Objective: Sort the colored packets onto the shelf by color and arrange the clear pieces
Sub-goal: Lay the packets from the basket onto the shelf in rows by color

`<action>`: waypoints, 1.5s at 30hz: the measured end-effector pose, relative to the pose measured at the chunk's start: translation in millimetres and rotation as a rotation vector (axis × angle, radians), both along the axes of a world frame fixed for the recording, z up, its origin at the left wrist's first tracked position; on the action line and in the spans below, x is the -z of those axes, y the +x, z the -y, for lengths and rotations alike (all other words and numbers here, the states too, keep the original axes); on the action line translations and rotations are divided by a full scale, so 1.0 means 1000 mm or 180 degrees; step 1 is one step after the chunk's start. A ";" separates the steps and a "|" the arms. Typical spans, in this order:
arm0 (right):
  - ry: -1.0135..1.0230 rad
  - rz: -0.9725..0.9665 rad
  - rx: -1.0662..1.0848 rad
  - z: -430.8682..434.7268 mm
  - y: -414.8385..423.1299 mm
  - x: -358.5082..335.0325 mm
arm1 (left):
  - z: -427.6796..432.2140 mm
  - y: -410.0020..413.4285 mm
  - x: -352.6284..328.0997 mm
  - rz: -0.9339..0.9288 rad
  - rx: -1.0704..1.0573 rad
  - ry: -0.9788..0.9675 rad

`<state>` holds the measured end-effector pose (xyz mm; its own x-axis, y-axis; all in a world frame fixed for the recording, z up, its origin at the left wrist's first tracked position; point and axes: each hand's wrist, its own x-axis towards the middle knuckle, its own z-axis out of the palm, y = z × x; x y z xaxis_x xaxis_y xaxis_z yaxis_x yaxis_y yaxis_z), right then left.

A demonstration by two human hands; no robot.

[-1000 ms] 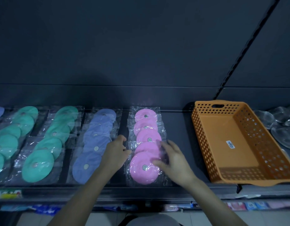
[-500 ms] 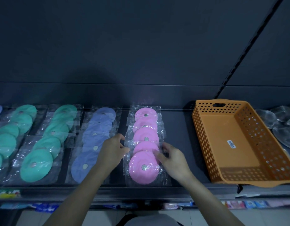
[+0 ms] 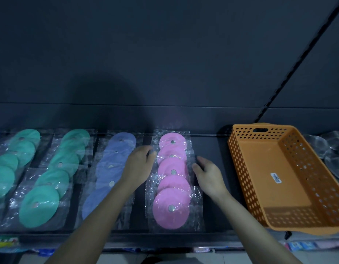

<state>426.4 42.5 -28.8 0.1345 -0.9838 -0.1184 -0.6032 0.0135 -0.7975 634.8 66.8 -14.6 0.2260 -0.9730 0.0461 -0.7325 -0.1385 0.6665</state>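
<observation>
Pink packets (image 3: 172, 180) lie in a near-to-far row on the dark shelf (image 3: 210, 147), between blue packets (image 3: 109, 168) on the left and an orange basket (image 3: 241, 168) on the right. The left hand (image 3: 140, 166) curls at the row's left edge; I cannot tell whether it pinches the wrap. The right hand (image 3: 209, 174) is loosely spread at the right edge. Clear pieces (image 3: 334, 147) lie far right.

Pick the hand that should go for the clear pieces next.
Right, most likely. The right hand lies between the pink row and the basket, nearer the clear pieces at far right. The left hand sits beyond the pink row, by the blue row, and would have to cross over.
</observation>
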 end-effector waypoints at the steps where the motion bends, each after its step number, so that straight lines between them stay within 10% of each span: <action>1: 0.0059 0.0027 0.0038 0.005 0.003 0.000 | 0.008 0.000 0.001 0.0005 0.0001 0.0012; 33: -0.0286 -0.0255 0.0219 -0.020 -0.005 0.004 | -0.019 0.004 0.011 -0.0547 -0.0276 0.0612; 45: -0.0141 -0.0605 -0.0836 -0.060 -0.013 0.019 | -0.063 -0.024 0.011 -0.0096 0.0233 0.0285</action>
<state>413.5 102.1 -47.4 0.3638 -0.9232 -0.1235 -0.7197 -0.1945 -0.6665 611.1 129.6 -26.0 0.1540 -0.9869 -0.0475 -0.7226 -0.1453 0.6758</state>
